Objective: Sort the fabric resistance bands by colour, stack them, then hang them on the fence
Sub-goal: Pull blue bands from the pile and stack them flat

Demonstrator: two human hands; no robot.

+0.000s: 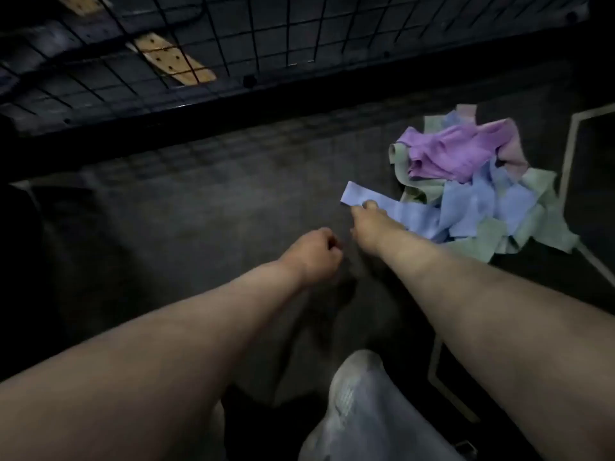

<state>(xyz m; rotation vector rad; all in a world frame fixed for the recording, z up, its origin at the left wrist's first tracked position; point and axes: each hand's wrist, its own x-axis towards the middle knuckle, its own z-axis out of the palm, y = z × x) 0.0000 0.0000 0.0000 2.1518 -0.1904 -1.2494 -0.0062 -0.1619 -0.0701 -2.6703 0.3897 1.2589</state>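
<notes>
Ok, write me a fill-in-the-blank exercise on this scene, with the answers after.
1. The right hand pinches a ____ band.
2. The left hand holds ____.
3. The ____ bands lie on top of the pile.
4. The pile lies on the ____ hand's side.
Missing words: blue; nothing; purple; right.

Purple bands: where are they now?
Head view, right side: purple bands lie atop the pile's far end, beyond the right hand pinching a blue band.

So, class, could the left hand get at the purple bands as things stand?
Probably not easily: the right hand, gripping a blue band, and its forearm lie between the left hand and the purple bands.
</notes>
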